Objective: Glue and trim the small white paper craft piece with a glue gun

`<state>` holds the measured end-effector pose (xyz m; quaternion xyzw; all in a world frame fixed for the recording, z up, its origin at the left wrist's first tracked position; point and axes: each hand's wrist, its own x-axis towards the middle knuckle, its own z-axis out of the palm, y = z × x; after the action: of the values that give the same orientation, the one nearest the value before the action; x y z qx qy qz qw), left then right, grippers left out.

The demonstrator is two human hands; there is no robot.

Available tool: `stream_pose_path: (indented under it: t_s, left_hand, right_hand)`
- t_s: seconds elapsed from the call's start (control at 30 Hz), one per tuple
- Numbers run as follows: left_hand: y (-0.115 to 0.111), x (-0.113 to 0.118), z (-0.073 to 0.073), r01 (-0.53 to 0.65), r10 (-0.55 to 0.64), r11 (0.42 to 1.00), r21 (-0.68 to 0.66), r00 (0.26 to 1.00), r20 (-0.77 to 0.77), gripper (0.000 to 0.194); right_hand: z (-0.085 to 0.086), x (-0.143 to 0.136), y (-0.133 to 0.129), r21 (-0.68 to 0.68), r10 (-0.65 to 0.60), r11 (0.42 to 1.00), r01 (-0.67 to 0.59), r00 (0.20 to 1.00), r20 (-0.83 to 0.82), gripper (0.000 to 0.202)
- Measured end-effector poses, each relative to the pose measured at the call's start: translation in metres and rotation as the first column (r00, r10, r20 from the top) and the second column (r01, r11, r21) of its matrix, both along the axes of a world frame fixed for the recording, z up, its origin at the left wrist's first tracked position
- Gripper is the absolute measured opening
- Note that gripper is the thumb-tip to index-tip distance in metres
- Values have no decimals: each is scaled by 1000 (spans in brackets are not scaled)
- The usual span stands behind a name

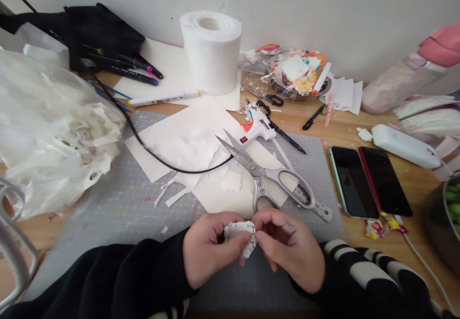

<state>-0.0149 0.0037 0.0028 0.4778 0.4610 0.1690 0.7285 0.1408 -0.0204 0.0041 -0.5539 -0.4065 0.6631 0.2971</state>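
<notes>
Left hand (206, 254), right hand (287, 252): each grip clamped on small white paper piece (241, 235) | scissors (268, 177) just beyond | grey cutting mat (118, 209), desk (413, 185)

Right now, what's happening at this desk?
A person pinches a small white paper piece between both hands, left hand and right hand, just above a grey cutting mat. Open scissors lie just beyond on white paper sheets, beside a white glue gun. Two phones lie to the right.
</notes>
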Motion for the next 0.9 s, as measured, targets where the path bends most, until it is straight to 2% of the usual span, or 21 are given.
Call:
stream_pose_path:
  t_s: [0.13, 0.37, 0.43, 0.47, 0.53, 0.6, 0.63, 0.73, 0.9]
  left_hand:
    - [0, 2, -4, -30, 31, 999, 44, 999, -20, 18]
    - [4, 2, -9, -136, 143, 986, -93, 987, 68, 25]
    - [4, 2, -8, -147, 155, 984, -104, 985, 76, 27]
    - [4, 2, -7, -149, 159, 983, -111, 983, 87, 28]
    - [3, 3, -6, -155, 169, 978, -139, 981, 95, 31]
    - [3, 4, -7, -151, 169, 978, -147, 978, 124, 34]
    - [3, 4, -7, -146, 167, 978, -152, 977, 134, 34]
    - [4, 5, -9, -164, 185, 976, -145, 972, 147, 35]
    - [4, 5, -9, -230, 236, 971, -56, 960, 150, 31]
  right_hand:
    - [2, -1, -1, -15, -19, 1000, 19, 999, 41, 11]
    - [0, -2, 0, -36, 8, 999, -7, 1000, 11, 16]
    - [2, 2, 5, 39, -9, 999, 7, 998, 56, 18]
    - [3, 6, 9, 122, -30, 992, 14, 992, 125, 19]
    - [7, 14, 20, 346, -127, 938, 6, 937, 326, 19]
    - [10, 23, 32, 527, -253, 847, -66, 822, 510, 17]
    - [11, 26, 37, 568, -300, 816, -108, 760, 576, 16]
    - [11, 29, 47, 593, -339, 769, -238, 634, 694, 15]
    - [3, 18, 45, 604, -361, 711, -361, 549, 753, 17]
